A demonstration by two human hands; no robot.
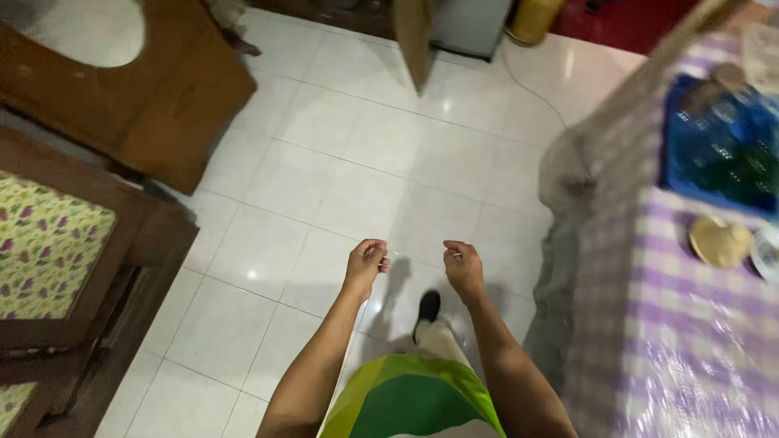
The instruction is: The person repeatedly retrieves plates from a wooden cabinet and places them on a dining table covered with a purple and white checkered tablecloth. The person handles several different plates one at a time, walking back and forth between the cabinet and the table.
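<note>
Left hand [366,261]: held out over the floor, fingers curled loosely inward toward the palm, clamped on nothing that can be made out; nothing is touched.
Right hand [463,268]: held level with the left hand and near it, a gap of bare floor seen between them; fingers likewise curled in, nothing gripped so far as can be told.
Nearest thing: the dark shoe [428,307], seen just below and between the two hands, set on a tile [349,195] of the pale floor.
Floor: glossy white tiles, lit by reflections; the hands are well apart from anything standing on it.
Worktop [649,341]: along the right edge of the view, covered by a purple checked cloth under clear plastic; it is near the right hand but not touched.
On the worktop: a blue crate [714,146] toward the far end, a round tan object [720,241] just beside the near side of the crate; blur hides the details.
Left side: a wooden chair [57,243] with a flowered cushion, and a brown cabinet [170,89] beyond it, both well apart from the hands.
Doing it well: judged from the walking posture, the hands are best kept free and clear of the worktop's edge, and footing watched on the shiny tiles.
</note>
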